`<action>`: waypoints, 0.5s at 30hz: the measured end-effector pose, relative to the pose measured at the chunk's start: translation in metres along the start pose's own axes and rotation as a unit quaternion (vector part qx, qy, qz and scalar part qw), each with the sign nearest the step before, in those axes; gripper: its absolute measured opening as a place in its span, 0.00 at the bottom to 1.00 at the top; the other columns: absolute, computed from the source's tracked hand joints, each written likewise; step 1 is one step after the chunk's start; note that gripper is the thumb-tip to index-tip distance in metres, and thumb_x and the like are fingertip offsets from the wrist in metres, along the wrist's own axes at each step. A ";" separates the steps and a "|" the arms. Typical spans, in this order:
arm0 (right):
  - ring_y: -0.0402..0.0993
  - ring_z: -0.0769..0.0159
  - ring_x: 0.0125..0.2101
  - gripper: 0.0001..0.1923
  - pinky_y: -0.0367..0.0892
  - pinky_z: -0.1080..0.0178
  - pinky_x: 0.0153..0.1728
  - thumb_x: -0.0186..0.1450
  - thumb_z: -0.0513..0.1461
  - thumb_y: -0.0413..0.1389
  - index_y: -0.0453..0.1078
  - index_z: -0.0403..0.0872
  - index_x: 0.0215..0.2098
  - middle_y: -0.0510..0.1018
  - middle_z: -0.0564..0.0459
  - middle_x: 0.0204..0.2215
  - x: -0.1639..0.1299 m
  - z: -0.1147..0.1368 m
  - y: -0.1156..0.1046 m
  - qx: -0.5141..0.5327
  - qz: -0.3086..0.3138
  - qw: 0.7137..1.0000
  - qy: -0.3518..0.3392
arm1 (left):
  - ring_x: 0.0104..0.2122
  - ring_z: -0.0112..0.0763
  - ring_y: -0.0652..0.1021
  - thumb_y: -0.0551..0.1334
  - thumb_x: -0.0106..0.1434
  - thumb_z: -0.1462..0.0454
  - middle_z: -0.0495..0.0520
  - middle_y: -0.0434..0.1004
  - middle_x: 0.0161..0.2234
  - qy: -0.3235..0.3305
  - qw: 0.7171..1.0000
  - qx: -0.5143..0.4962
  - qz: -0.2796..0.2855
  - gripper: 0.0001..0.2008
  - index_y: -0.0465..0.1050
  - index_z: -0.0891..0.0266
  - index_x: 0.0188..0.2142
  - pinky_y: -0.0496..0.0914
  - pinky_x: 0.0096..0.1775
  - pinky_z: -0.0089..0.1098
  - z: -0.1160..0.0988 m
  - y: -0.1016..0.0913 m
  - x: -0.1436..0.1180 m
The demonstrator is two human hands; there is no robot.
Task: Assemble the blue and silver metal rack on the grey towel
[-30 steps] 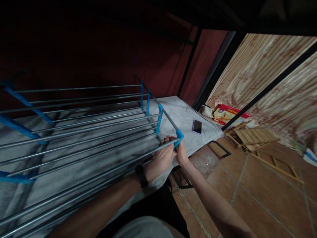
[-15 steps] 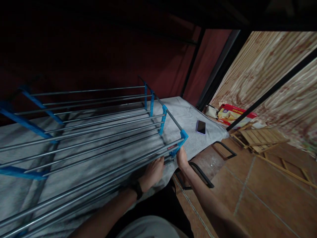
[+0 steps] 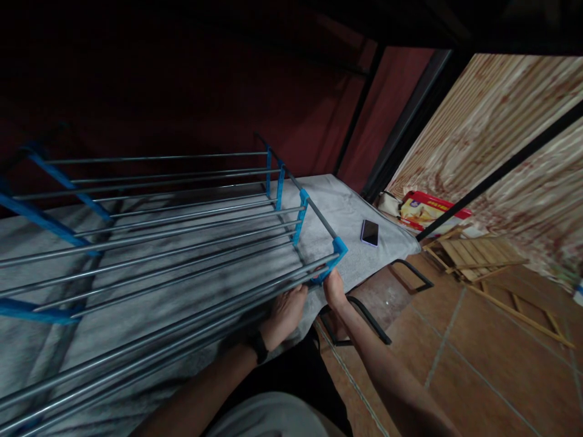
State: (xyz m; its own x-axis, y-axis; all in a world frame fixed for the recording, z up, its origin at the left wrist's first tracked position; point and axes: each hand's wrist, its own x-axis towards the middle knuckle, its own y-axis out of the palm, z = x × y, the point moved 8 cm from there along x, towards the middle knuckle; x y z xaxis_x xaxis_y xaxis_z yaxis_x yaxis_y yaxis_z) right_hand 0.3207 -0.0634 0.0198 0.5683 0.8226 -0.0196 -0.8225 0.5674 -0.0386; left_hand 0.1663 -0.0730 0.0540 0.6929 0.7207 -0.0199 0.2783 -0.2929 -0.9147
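Observation:
A drying rack of grey metal rods and blue plastic brackets stretches across the grey cloth, running off to the left. My right hand grips the blue corner bracket at its near right end, its fingers partly hidden behind the plastic. Just to the left, my left hand, with a dark band on the wrist, is closed under the near metal rods. Its fingertips are out of sight beneath them. A small reddish patch, perhaps a fingertip, shows between the rods and the bracket.
A phone lies on the grey cloth right of the rack. A black-framed chair stands against the near edge. Beyond are a red and yellow box and folded wooden furniture on the tiled floor.
My left hand has shifted slightly right and up, closer to the corner bracket. The rack's left end has moved a little left and up in view. My right hand stays on the bracket.

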 end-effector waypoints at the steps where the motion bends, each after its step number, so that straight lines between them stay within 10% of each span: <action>1: 0.71 0.63 0.26 0.25 0.67 0.61 0.33 0.66 0.59 0.47 0.69 0.50 0.26 0.76 0.55 0.21 0.000 0.000 0.000 0.004 -0.001 1.000 0.005 | 0.55 0.39 0.74 0.51 0.64 0.76 0.58 0.75 0.54 -0.001 1.000 -0.001 -0.010 0.24 0.69 0.59 0.56 0.66 0.58 0.38 -0.001 -0.005 0.000; 15: 0.68 0.64 0.23 0.27 0.66 0.60 0.31 0.65 0.60 0.47 0.66 0.51 0.21 0.72 0.56 0.18 -0.005 0.007 0.009 0.114 -0.024 0.992 0.044 | 0.56 0.40 0.75 0.49 0.68 0.71 0.58 0.75 0.57 0.037 0.996 -0.058 -0.054 0.24 0.68 0.58 0.60 0.65 0.61 0.44 -0.016 -0.022 0.010</action>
State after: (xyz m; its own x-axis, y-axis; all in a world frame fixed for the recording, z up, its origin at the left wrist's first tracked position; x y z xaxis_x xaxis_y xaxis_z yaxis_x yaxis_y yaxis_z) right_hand 0.3103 -0.0620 0.0263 0.5988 0.7932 -0.1112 -0.7716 0.6085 0.1854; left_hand 0.1777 -0.0700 0.0807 0.7006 0.7051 0.1100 0.4263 -0.2900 -0.8568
